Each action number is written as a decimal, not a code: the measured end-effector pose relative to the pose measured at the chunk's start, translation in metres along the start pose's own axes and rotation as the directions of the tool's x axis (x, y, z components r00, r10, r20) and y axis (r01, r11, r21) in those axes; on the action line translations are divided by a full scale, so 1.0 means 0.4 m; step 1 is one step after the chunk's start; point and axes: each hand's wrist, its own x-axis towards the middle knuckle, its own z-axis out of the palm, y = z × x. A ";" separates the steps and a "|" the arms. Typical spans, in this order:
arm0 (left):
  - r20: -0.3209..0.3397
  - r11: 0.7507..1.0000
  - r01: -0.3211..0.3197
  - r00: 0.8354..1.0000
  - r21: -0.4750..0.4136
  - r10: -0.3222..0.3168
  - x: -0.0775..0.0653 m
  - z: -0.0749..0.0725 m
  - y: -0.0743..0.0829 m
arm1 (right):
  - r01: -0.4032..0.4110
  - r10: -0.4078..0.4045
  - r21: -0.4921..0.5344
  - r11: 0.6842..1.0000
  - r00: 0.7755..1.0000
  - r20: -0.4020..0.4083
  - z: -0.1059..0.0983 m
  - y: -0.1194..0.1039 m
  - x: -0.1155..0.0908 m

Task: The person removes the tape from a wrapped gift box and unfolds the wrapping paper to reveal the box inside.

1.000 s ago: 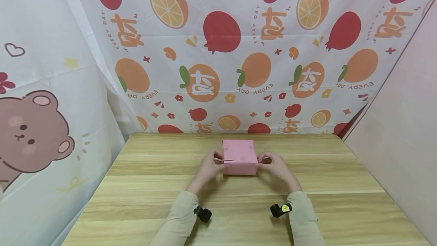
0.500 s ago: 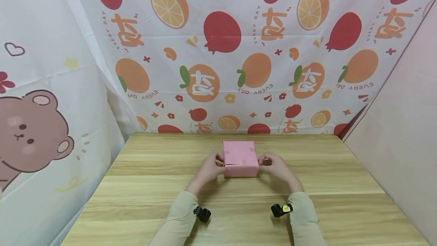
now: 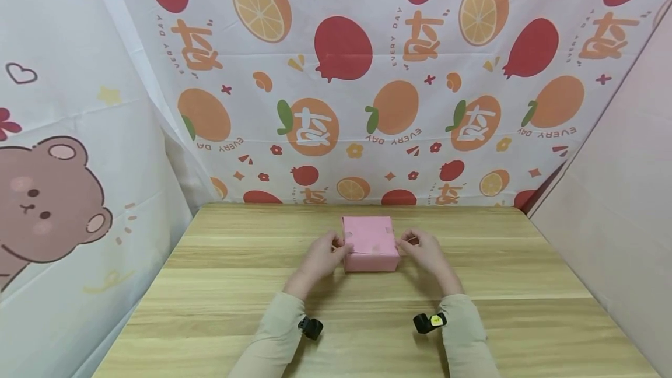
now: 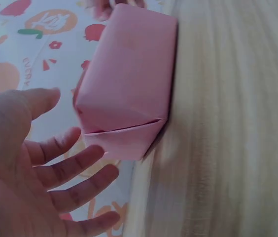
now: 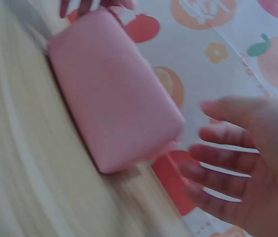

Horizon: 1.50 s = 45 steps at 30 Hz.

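Observation:
A box wrapped in pink paper (image 3: pixel 370 235) sits on the wooden table, with small pieces of tape on its top. My left hand (image 3: pixel 321 254) is at the box's left end, its thumb by the top edge. In the left wrist view its fingers (image 4: pixel 82 163) are spread and loosely bent beside the folded end; whether the fingertips touch the paper is unclear. My right hand (image 3: pixel 425 249) is just off the right end. The right wrist view shows its thumb and fingers (image 5: pixel 223 153) apart, with a gap between them and the box.
The wooden table (image 3: pixel 231 302) extends around the box. A fruit-print cloth (image 3: pixel 430 168) hangs behind its far edge. A cloth with a bear (image 3: pixel 47 203) hangs on the left, and a pale panel (image 3: pixel 614 191) stands on the right. Small black cameras are strapped at both wrists.
The box has shifted slightly toward me. My left thumb has risen from the front side to the top edge. My right fingers have come away from the right end.

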 end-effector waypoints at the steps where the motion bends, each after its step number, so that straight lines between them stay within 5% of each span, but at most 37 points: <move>1: -0.011 0.999 0.003 1.000 0.034 -0.003 -0.001 0.001 0.001 | -0.004 0.004 -0.009 1.000 0.999 -0.034 0.008 -0.004 0.003; 8: -0.062 0.984 0.014 0.998 0.177 -0.003 -0.007 0.011 0.008 | 0.026 -0.030 -0.025 0.999 0.984 -0.174 0.058 -0.027 0.027; 26: -0.065 0.995 0.038 0.997 0.094 -0.032 -0.008 0.020 0.001 | -0.086 0.049 -0.117 0.989 0.956 -0.291 0.125 -0.057 0.055; 32: -0.051 0.996 0.049 0.998 0.070 -0.045 -0.002 0.025 -0.008 | -0.066 0.003 -0.172 0.983 0.939 -0.344 0.133 -0.057 0.059; 37: -0.049 0.997 0.056 0.997 0.058 -0.054 -0.004 0.024 -0.008 | -0.025 -0.045 -0.199 0.980 0.940 -0.338 0.134 -0.054 0.061; 45: -0.056 0.996 0.054 0.997 0.066 -0.050 -0.007 0.024 0.000 | -0.049 -0.003 -0.159 0.986 0.950 -0.314 0.119 -0.039 0.060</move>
